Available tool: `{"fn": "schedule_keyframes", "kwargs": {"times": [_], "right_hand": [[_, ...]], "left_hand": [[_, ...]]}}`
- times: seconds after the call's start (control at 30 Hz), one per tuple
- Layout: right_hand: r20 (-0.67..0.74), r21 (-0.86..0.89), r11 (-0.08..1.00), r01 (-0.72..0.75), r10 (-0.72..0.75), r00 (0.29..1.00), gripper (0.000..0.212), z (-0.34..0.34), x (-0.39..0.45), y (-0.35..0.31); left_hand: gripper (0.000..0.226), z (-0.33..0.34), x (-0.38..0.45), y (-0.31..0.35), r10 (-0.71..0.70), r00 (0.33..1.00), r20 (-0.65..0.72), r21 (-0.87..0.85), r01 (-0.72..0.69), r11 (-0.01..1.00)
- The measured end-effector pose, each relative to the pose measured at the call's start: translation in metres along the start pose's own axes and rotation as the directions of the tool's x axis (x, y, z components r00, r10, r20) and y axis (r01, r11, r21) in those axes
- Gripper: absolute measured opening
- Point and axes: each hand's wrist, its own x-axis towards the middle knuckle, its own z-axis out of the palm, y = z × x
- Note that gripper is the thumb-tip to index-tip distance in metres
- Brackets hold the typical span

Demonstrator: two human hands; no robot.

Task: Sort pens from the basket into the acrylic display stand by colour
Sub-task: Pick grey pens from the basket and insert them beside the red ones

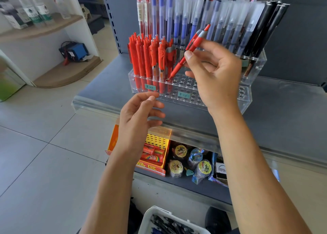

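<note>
The right hand is pinching a red pen between thumb and fingers, holding it tilted with its tip resting at a hole in the stand, just right of the red pens already standing at the left end of the middle tier. The left hand is hovering near the stand's front edge, fingers loosely curled and holding nothing. The clear stand is sitting on a grey shelf; its far tier is carrying red-capped, blue and frosted pens, with black pens leaning at the right end. Most holes in the near tiers are showing open, and two small green price labels are sticking to the front. At the near edge, a white basket is holding dark pens. Below the shelf, an orange box and wrapped tape rolls are lying on a lower shelf.
</note>
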Motion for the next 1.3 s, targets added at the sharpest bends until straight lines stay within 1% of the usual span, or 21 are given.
{"fn": "schedule_keyframes", "kwargs": {"times": [0.27, 0.4, 0.53, 0.7, 0.87, 1.03, 1.1, 1.2, 1.3], "right_hand": [[0.015, -0.067, 0.997, 0.027, -0.027, 1.000, 0.020, 0.007, 0.000, 0.002], [0.035, -0.152, 0.985, 0.077, -0.073, 0.997, 0.024, 0.012, 0.000, 0.003], [0.063, -0.229, 0.964, 0.138, -0.127, 0.990, 0.022, 0.017, -0.002, 0.004], [0.087, -0.279, 0.946, 0.168, -0.149, 0.985, 0.024, 0.021, -0.001, 0.004], [0.117, -0.299, 0.942, 0.152, -0.123, 0.986, 0.026, 0.026, -0.002, 0.003], [0.096, -0.324, 0.941, 0.096, -0.068, 0.993, 0.040, 0.029, -0.003, 0.004], [0.093, -0.332, 0.939, 0.092, -0.065, 0.994, 0.038, 0.030, -0.004, 0.004], [0.068, -0.329, 0.941, 0.084, -0.065, 0.996, 0.026, 0.031, -0.005, 0.006], [0.038, -0.339, 0.939, 0.049, -0.038, 0.999, 0.021, 0.032, -0.005, 0.009]], "left_hand": [[0.020, -0.004, -0.001, 0.003, -0.018, 1.000, 0.007, -0.043, 0.018, 0.999], [0.023, -0.005, -0.001, 0.003, -0.017, 1.000, 0.006, -0.053, 0.017, 0.998], [0.024, -0.007, -0.001, 0.003, -0.017, 1.000, 0.015, -0.054, 0.018, 0.998], [0.023, -0.009, 0.000, 0.005, -0.018, 1.000, 0.010, -0.052, 0.018, 0.998], [0.023, -0.013, 0.000, 0.006, -0.016, 1.000, 0.010, -0.054, 0.017, 0.998], [0.023, -0.015, 0.000, 0.006, -0.014, 1.000, 0.020, -0.056, 0.015, 0.998], [0.023, -0.016, 0.000, 0.006, -0.016, 1.000, 0.025, -0.056, 0.017, 0.998], [0.023, -0.016, 0.000, 0.006, -0.023, 0.999, 0.030, -0.065, 0.025, 0.998], [0.023, -0.016, 0.000, 0.006, -0.030, 0.999, 0.031, -0.080, 0.032, 0.996]]}}
